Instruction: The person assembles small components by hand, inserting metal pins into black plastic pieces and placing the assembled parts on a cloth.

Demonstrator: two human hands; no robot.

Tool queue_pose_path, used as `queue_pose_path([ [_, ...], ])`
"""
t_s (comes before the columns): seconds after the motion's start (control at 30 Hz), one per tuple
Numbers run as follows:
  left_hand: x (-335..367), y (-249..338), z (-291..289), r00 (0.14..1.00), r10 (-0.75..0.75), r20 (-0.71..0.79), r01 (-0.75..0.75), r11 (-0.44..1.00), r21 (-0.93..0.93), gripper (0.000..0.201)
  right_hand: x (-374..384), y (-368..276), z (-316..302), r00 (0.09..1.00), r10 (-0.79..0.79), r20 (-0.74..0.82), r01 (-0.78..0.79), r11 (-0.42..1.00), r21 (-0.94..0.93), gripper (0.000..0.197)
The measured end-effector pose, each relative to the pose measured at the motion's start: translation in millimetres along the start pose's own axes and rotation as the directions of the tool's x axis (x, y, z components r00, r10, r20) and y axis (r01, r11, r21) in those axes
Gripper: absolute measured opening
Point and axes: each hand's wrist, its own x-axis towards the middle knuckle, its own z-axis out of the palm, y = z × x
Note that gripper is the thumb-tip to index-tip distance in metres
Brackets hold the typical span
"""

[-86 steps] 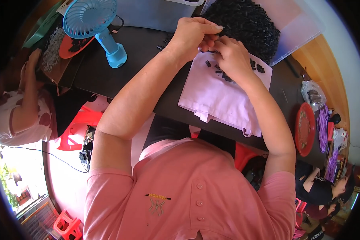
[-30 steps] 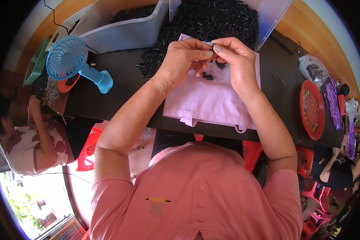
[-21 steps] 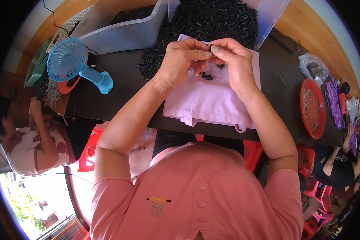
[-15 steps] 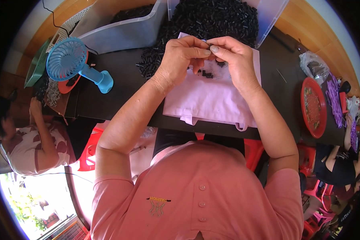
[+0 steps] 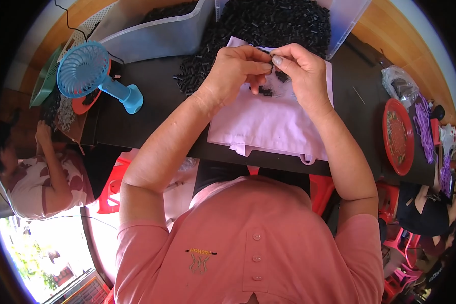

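Note:
Over a pale lilac cloth bag [image 5: 268, 124] on the dark table, both hands work close together. My left hand [image 5: 236, 71] is closed, thumb against the fingers. Right beside it, my right hand [image 5: 304, 73] pinches with thumb and index finger. A small dark thing shows at the meeting fingertips, too hidden to name. Below the fingers, several short black cylindrical pieces [image 5: 264, 91] lie on the bag around a whitish, wispy patch. Just beyond my hands spreads a big heap of the same black pieces [image 5: 273, 23], spilling onto the table at left.
A translucent bin [image 5: 157, 43] stands back left, another bin wall [image 5: 347, 30] back right. A blue fan [image 5: 86, 73] stands at left, a red tray [image 5: 397, 137] at right, with a clear plastic bag [image 5: 397, 81] behind it. People sit at both sides.
My fingertips have shifted slightly, and a dark bit shows more between them. My left fingers have spread a little from the right ones. The view has moved a little.

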Motion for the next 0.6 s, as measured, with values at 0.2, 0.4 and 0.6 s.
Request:
queue_pose_path([
  [0.2,-2.4,-0.3,4.4,0.998,0.021,-0.051,-0.017,0.996,0.090,0.013,-3.9,-0.1,6.2,0.999,0.010,-0.032,-0.010,1.000,0.014,0.005],
  [0.4,-2.8,-1.1,6.5,0.996,0.038,-0.075,-0.030,0.993,0.114,0.013,-10.1,-2.0,10.2,0.995,0.062,-0.076,-0.061,0.998,0.015,0.008],
  [0.6,-2.4,0.2,6.2,0.998,-0.005,-0.065,0.009,0.998,0.061,0.014,-8.5,-0.8,11.3,0.992,0.048,-0.116,-0.039,0.996,0.084,0.004],
])
